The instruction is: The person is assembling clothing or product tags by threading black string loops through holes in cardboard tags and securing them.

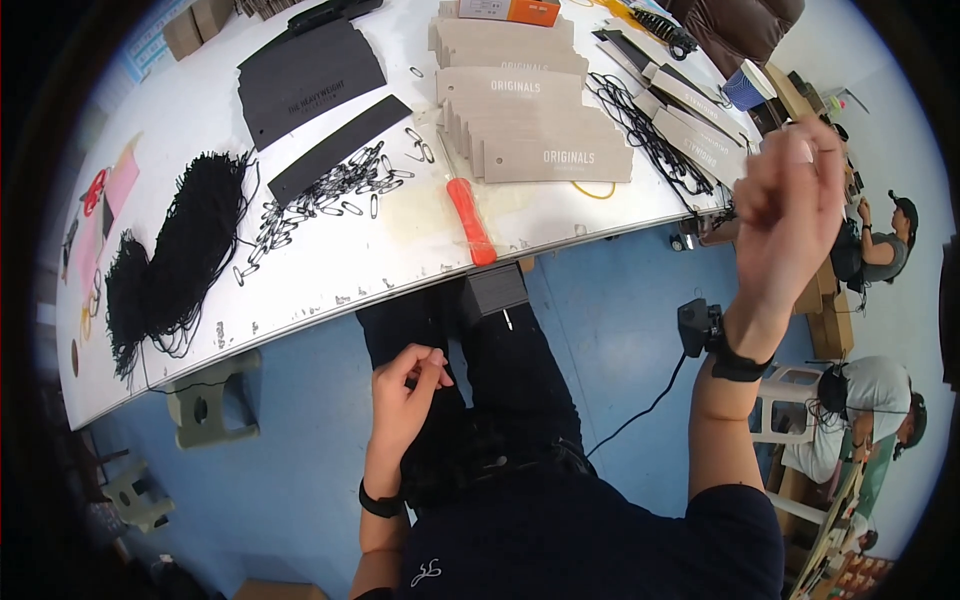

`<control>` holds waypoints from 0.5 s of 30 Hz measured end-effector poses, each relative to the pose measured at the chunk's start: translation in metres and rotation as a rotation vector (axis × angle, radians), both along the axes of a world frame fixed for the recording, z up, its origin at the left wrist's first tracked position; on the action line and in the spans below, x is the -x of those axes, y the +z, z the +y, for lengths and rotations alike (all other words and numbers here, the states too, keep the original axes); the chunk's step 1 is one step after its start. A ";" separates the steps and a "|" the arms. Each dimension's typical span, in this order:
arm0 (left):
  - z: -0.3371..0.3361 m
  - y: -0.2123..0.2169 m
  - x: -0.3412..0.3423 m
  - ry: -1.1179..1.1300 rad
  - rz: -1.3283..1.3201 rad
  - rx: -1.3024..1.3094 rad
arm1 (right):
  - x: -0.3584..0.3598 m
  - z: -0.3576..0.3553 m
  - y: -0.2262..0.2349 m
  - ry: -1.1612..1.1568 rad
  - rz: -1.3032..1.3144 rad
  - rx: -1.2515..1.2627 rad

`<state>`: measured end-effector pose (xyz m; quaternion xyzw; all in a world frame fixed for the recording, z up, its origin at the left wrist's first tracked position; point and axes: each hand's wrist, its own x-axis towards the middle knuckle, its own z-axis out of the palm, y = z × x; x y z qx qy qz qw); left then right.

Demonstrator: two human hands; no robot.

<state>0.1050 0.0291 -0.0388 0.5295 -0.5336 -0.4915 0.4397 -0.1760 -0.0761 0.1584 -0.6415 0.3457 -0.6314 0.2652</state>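
Holding right hand raised at 2 o'clock, partly closed; left hand loosely curled at 7 o'clock.
Cannot tell whether grasping anything with them. See brown tags and black cords on counter, also toward 2 o'clock, near right hand. Probably light, with stiff tags but soft cords, easy to tangle. Better to take tags by edges.

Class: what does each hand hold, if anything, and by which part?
Nothing shows in the left hand or right hand; both, curled, could hide something small.
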 end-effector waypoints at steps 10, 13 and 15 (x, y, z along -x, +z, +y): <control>-0.001 0.006 0.005 0.005 -0.012 0.030 | -0.035 -0.023 -0.046 -0.350 1.107 0.319; -0.001 0.007 0.003 0.009 -0.022 0.041 | -0.038 -0.024 -0.042 -0.387 1.095 0.266; -0.002 0.005 0.003 0.020 -0.025 0.047 | -0.036 -0.026 -0.042 -0.360 1.123 0.254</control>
